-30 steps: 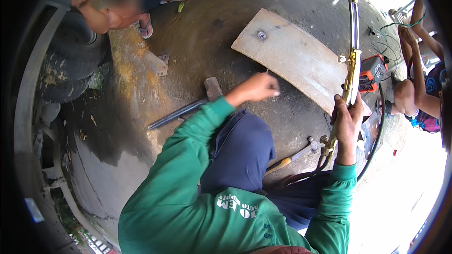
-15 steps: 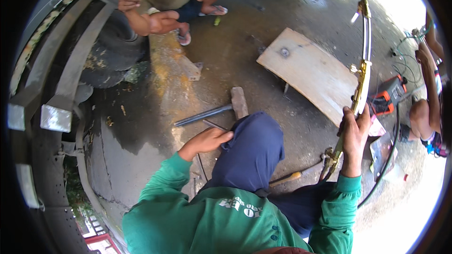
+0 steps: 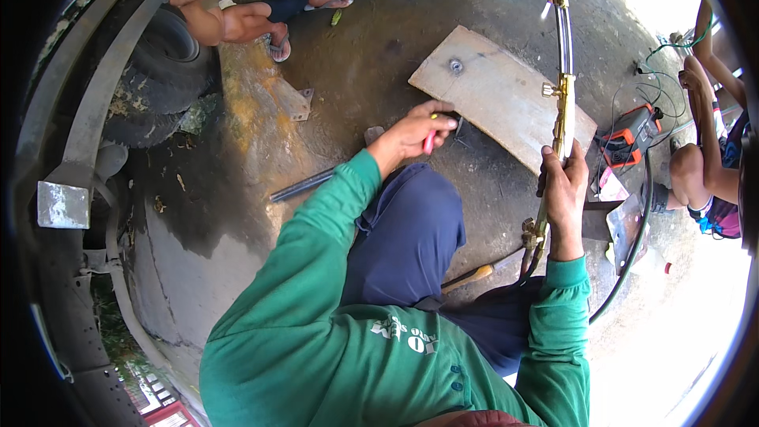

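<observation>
My right hand (image 3: 565, 194) is closed around the lower body of a brass cutting torch (image 3: 564, 115), held upright with its bent head at the top. A pale, bright piece shows at the torch's nozzle; I cannot tell whether it is flame. Closed fingers of my left hand (image 3: 413, 133) hold a small pink and yellow thing (image 3: 429, 141), mostly covered, over the near left edge of a curved metal plate (image 3: 506, 95). Under my left forearm lies a sledgehammer, its dark handle (image 3: 300, 185) showing and most of its head hidden.
A person (image 3: 261, 0) squats at the far left beside a tyre (image 3: 166, 39); another person (image 3: 708, 150) is at the right. An orange and black machine (image 3: 630, 134) with cables stands there. A wooden-handled tool (image 3: 474, 274) lies by my knee, and a steel frame (image 3: 71, 142) runs along the left.
My left hand has moved up and right, from beside my knee to the plate's edge, and the pink and yellow thing now shows in it. The view has shifted slightly.
</observation>
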A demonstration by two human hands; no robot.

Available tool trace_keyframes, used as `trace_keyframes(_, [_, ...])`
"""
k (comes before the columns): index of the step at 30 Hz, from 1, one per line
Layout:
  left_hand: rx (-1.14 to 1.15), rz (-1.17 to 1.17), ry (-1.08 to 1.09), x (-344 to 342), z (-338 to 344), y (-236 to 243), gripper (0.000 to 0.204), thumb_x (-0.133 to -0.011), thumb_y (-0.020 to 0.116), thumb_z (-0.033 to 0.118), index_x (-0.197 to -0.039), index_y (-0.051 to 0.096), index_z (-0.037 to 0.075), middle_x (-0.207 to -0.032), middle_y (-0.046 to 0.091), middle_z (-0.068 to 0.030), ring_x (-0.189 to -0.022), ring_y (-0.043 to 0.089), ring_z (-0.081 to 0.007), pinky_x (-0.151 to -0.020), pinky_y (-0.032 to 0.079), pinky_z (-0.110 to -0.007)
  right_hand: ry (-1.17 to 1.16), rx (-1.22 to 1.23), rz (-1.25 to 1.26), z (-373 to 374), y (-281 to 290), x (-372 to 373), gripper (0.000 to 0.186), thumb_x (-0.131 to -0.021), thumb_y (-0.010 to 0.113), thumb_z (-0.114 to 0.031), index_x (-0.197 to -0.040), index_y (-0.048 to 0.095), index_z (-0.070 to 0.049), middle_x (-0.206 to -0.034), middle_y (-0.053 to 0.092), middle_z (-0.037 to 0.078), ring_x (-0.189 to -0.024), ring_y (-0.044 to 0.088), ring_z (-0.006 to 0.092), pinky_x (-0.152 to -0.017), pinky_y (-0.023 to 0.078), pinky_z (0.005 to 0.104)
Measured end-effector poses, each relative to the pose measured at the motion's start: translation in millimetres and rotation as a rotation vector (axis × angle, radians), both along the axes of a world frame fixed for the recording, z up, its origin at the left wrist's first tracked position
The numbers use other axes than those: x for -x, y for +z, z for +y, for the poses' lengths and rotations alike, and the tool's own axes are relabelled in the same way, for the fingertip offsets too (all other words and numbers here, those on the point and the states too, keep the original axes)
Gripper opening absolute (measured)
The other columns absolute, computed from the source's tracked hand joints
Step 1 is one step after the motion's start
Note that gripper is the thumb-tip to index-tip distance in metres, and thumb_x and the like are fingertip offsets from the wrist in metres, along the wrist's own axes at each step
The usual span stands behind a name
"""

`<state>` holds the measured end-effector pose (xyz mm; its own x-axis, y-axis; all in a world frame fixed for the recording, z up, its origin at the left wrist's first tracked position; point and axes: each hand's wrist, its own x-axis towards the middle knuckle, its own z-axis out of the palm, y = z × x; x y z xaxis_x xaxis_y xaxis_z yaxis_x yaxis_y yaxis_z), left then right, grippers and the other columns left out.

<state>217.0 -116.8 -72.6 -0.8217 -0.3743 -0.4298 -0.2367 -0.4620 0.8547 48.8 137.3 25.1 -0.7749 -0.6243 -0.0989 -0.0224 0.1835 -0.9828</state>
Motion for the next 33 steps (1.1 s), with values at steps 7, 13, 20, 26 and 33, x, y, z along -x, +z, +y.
trace_keyframes(7, [0.669,-0.290,-0.553,19.2,-4.9,-13.2,0.032,-0.097,0.066,0.012,-0.126,0.062,-0.001,-0.083,0.069,-0.0095,-0.068,0.066,-0.0161,-0.056,0.054,-0.033,-0.038,0.095,-0.047,-12.0,-19.2,7.4,0.024,-0.100,0.066,-0.013,-0.120,0.056,-0.003,-0.066,0.051,-0.003,-0.049,0.047,0.0067,-0.043,0.040,0.0259])
trace_keyframes(13, [0.744,0.029,-0.293,-86.6,-16.3,-104.5,0.033,-0.099,0.065,0.027,-0.112,0.071,-0.003,-0.097,0.076,-0.0113,-0.087,0.072,-0.0260,-0.083,0.056,-0.040,-0.102,0.009,0.023,-16.2,-8.4,6.1,0.031,-0.101,0.065,-0.011,-0.130,0.056,-0.006,-0.067,0.047,-0.005,-0.052,0.044,0.0055,-0.046,0.037,0.0235])
trace_keyframes(20, [0.287,-0.123,-0.028,-125.1,6.8,-45.6,0.026,-0.097,0.061,0.014,-0.116,0.072,0.001,-0.100,0.073,-0.0051,-0.094,0.065,-0.0097,-0.086,0.052,-0.025,-0.133,0.040,0.004,-28.5,-16.7,9.0,0.023,-0.099,0.071,-0.018,-0.111,0.055,-0.006,-0.064,0.050,-0.004,-0.050,0.046,0.0061,-0.044,0.037,0.0244])
trace_keyframes(26, [0.799,0.038,-0.243,-25.9,-21.5,23.9,0.040,-0.087,0.075,0.012,-0.126,0.069,0.003,-0.116,0.073,-0.0090,-0.098,0.064,-0.0135,-0.085,0.052,-0.029,-0.062,0.003,0.015,-36.1,-8.7,1.0,0.025,-0.101,0.069,-0.025,-0.108,0.055,-0.006,-0.064,0.050,-0.004,-0.048,0.047,0.0064,-0.043,0.037,0.0247])
trace_keyframes(33, [0.708,0.089,-0.373,56.3,-19.3,-22.9,0.067,-0.091,0.078,0.050,-0.140,0.063,0.009,-0.131,0.068,-0.0146,-0.114,0.065,-0.0241,-0.097,0.052,-0.039,0.153,0.000,-0.189,-36.7,-8.7,-17.6,0.054,-0.107,0.045,-0.058,-0.113,0.057,-0.005,-0.073,0.056,0.004,-0.051,0.053,0.0119,-0.043,0.042,0.0259])
